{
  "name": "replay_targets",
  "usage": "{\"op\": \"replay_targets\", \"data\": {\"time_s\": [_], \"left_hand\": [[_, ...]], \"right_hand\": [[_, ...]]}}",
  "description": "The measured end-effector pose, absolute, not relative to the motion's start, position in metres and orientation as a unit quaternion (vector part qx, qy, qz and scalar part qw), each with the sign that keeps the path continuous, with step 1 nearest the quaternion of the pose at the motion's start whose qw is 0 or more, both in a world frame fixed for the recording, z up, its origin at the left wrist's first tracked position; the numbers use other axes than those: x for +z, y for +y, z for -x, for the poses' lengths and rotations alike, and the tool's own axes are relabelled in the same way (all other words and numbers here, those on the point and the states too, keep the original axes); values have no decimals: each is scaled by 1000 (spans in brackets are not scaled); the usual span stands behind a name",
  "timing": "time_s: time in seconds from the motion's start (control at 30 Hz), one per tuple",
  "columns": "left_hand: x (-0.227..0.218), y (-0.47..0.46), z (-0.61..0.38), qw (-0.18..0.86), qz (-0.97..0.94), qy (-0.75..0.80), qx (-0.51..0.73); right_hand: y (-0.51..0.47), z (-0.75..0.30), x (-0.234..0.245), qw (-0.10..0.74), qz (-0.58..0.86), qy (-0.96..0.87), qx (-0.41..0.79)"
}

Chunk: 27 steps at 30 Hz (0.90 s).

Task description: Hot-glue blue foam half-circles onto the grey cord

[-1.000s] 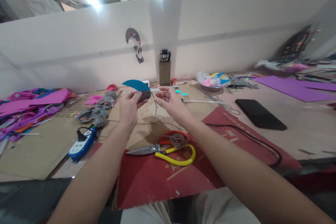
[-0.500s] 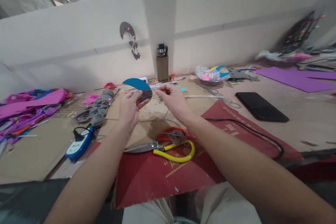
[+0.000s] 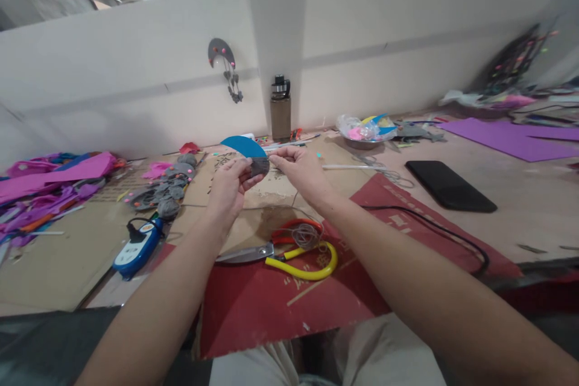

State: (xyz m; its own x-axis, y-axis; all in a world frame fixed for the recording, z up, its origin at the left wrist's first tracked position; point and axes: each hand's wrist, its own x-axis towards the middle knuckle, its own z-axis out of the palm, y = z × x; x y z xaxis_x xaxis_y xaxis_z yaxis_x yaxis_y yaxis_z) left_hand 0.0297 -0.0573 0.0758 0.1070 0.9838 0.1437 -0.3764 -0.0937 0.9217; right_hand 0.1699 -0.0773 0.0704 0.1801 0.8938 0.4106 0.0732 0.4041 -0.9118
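Observation:
My left hand (image 3: 230,184) pinches a blue crescent-shaped piece (image 3: 244,146) above the table, its lower end wrapped in grey yarn (image 3: 259,166). At that wrapped end, the thumb and fingers of my right hand (image 3: 294,167) are closed on the yarn, which trails down beneath the hand. The strand itself is mostly hidden by the fingers. Below both hands lie scissors (image 3: 302,275) with one red and one yellow handle, and a loose tangle of yarn (image 3: 307,235) rests on them.
A blue power strip (image 3: 139,248), grey yarn-covered pieces (image 3: 167,184) and pink foam scraps (image 3: 58,176) lie on the left. A brown bottle (image 3: 280,111) stands by the wall. To the right are a bowl (image 3: 366,143), a black phone (image 3: 451,186) and purple sheets (image 3: 511,137).
The blue crescent and my left hand have shifted slightly to the right, nearer my right hand. My right hand stays at the wrapped end, still pinching.

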Motion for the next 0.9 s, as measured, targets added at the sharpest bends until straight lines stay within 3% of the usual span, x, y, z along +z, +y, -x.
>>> {"op": "replay_targets", "data": {"time_s": [0.7, 0.9], "left_hand": [[78, -55, -27, 630, -438, 309, 562], [75, -50, -25, 617, -433, 317, 575]], "right_hand": [[-83, -168, 66, 596, 316, -438, 595], [-83, -169, 66, 610, 316, -453, 568]]}}
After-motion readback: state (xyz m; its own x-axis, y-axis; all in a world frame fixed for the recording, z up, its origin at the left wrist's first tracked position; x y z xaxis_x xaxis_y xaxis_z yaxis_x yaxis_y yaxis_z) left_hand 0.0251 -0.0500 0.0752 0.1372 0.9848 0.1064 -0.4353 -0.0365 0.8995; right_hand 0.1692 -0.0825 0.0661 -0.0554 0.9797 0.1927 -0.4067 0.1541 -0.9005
